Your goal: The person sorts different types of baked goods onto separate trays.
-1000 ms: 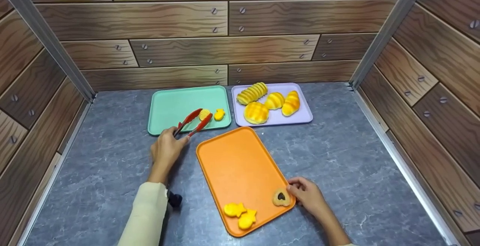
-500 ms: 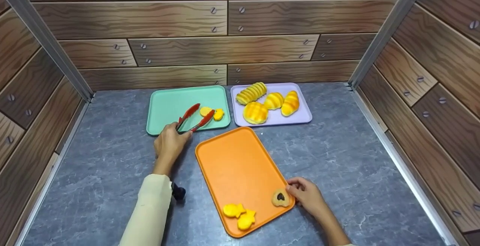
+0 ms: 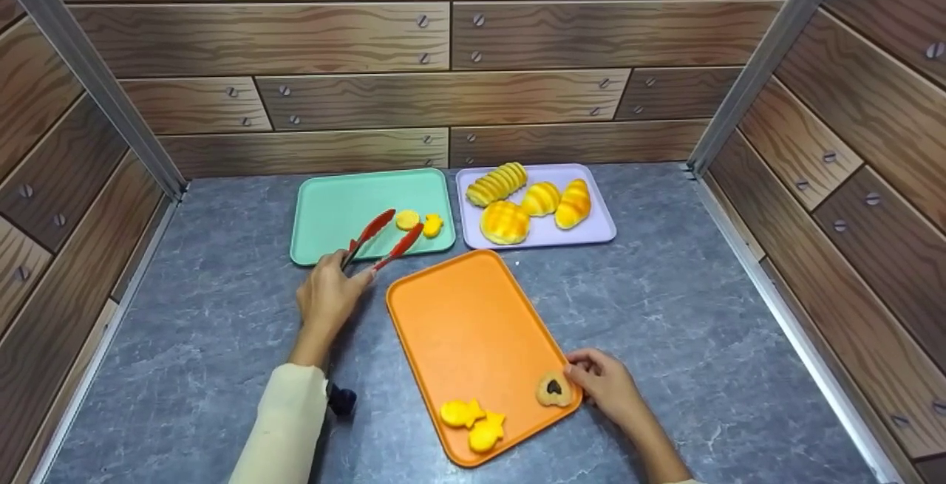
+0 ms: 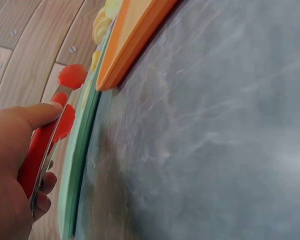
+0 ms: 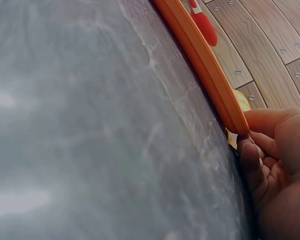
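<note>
My left hand grips red-tipped tongs over the near edge of the green tray. The tongs' tips are spread, with nothing between them. Just beyond them lie a round yellow cookie and a yellow fish-shaped piece. My right hand pinches the right edge of the orange tray, thumb above and fingers beneath in the right wrist view. A heart-shaped cookie with a dark centre sits beside that thumb. Two yellow fish-shaped pieces lie at the orange tray's near end.
A lilac tray at the back holds several toy breads, among them a round bun and a croissant. It stands right beside the green tray. Wood-patterned walls close off the grey tabletop at the back and sides.
The tongs' tips framed the round cookie a second ago; now they have drawn back toward me and the cookie lies beyond them. The right hand and orange tray have stayed put.
</note>
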Demonstrator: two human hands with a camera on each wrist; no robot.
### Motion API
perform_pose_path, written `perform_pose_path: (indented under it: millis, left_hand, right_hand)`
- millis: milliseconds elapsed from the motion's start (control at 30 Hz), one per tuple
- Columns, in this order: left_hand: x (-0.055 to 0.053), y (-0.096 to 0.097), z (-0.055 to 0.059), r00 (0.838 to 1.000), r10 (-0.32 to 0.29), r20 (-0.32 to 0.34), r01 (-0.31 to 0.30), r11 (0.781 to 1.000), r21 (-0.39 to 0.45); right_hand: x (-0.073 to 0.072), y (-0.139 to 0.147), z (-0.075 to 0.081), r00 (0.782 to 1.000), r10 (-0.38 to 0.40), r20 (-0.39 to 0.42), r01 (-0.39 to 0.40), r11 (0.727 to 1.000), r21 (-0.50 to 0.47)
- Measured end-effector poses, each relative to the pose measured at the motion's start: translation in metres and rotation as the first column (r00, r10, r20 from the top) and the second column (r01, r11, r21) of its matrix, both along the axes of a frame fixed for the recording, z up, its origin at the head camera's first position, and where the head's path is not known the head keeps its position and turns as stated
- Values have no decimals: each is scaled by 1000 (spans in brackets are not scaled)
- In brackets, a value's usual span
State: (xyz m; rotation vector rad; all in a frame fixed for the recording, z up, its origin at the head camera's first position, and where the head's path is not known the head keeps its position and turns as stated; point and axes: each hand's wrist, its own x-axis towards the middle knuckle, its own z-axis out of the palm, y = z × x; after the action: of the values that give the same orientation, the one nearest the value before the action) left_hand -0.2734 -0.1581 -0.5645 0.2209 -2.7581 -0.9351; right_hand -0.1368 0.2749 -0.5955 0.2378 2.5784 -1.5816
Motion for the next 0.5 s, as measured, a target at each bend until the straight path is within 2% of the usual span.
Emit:
perform_pose_path:
  millis: [233,500]
  left_hand:
    - [33,9,1,998,-31,-61,30,1000,-6]
    - [78,35,-1,983,-120,-141,119,993,-13]
  right_hand:
    - [2,-4,6,1000,-2,5,2,1000,-9]
    - [1,1,1,1000,15,-2,-15,1000,-7]
